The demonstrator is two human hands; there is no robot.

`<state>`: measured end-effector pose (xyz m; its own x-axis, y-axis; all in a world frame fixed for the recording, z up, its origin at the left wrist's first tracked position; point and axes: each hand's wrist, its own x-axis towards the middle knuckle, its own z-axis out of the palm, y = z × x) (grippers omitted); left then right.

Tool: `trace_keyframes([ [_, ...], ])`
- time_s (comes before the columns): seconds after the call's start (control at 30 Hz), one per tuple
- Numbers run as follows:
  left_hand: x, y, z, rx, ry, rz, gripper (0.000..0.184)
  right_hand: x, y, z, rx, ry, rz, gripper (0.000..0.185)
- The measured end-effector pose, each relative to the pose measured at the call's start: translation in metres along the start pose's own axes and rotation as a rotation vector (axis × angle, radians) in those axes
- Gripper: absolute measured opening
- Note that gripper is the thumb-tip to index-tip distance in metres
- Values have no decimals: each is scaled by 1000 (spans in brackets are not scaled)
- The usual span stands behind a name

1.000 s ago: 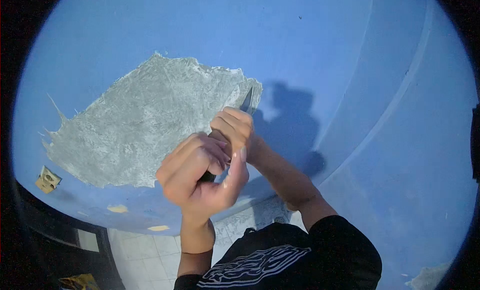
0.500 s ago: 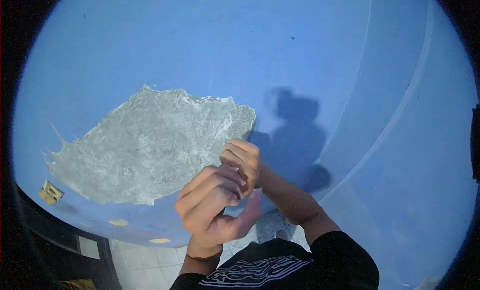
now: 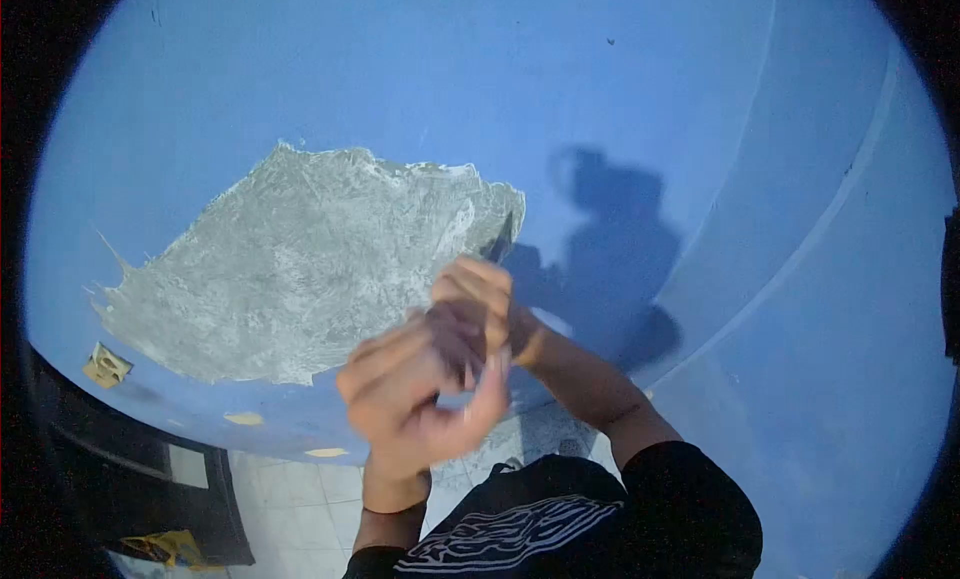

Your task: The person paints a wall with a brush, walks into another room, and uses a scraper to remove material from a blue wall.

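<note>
My right hand [image 3: 474,297] is closed, knuckles up, in front of the lower right part of a rough grey patch [image 3: 290,254] on a blue wall. What it holds, if anything, is hidden. Just below and to its left is my left hand [image 3: 415,399], blurred, with its fingers curled and its thumb bent towards them. The two hands overlap in view, and whether they touch I cannot tell. Above my right hand a dark narrow shape [image 3: 503,241] shows against the patch's right edge; whether it is a shadow or a tool is unclear.
The blue wall [image 3: 400,69] spreads around the patch, with a shadow [image 3: 615,239] to its right. A switch box [image 3: 106,365] sits at lower left, above a dark piece of furniture [image 3: 130,479]. White floor tiles [image 3: 290,499] show below.
The view has shifted, so the wall patch and switch box sit a little higher in the picture. My left hand has turned blurry with motion; both hands remain close together, fingers curled.
</note>
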<state>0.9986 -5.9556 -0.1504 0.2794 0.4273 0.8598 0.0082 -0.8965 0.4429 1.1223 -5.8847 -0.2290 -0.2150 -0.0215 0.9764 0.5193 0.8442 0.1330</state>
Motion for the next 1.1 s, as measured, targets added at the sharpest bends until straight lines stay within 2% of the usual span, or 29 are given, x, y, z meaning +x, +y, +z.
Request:
trace_keyframes([
  [0.07,5,1,3,20,43,83,38,5,6,-1,71,12,-21,24],
  [0.17,7,-13,12,104,-73,-75,41,-3,17,-2,-17,-80,144,25],
  [0.2,4,-23,3,14,-78,53,42,-4,13,-1,-164,39,-15,25],
  [0.23,7,-23,1,19,-82,68,42,-1,17,0,-169,52,-24,25],
  [0.3,3,-15,-3,45,-58,90,42,-8,10,0,-70,-76,78,23],
  [0.4,1,3,-3,-33,-16,135,42,-13,3,6,3,36,105,18],
  [0.43,2,4,-3,-58,-7,142,42,-9,7,3,-26,37,41,20],
  [0.5,7,-12,5,74,-154,73,40,-2,15,-1,-86,46,-87,33],
  [0.53,8,-20,4,-175,-99,68,40,1,15,0,-210,60,-106,23],
  [0.57,3,-20,1,-174,-113,61,40,0,9,3,-332,74,-104,16],
  [0.63,-1,-13,-3,-60,-27,112,41,0,-1,7,-231,27,-29,17],
  [0.7,3,-1,-1,-50,6,160,42,4,-10,13,-126,129,-56,17],
  [0.73,2,-3,-2,-42,17,172,43,0,-6,10,-7,153,74,17],
  [0.77,1,-5,-3,-34,28,184,43,-5,-3,11,-9,154,78,17],
  [0.83,2,-29,-3,-78,-129,91,42,-11,9,9,-291,72,-57,16],
  [0.9,-5,-21,-12,45,-161,21,42,-22,2,20,-303,64,-37,14],
  [0.97,-4,-9,-11,-27,-42,237,44,-6,-10,24,-207,203,-23,26],
  [1.03,-3,-4,-7,72,-59,145,50,3,-10,19,-173,275,-45,32],
  [1.07,4,-26,4,137,-111,135,48,-11,-3,12,-294,128,74,23],
  [1.1,7,-38,9,203,-160,122,46,-26,7,9,-355,21,149,23],
])
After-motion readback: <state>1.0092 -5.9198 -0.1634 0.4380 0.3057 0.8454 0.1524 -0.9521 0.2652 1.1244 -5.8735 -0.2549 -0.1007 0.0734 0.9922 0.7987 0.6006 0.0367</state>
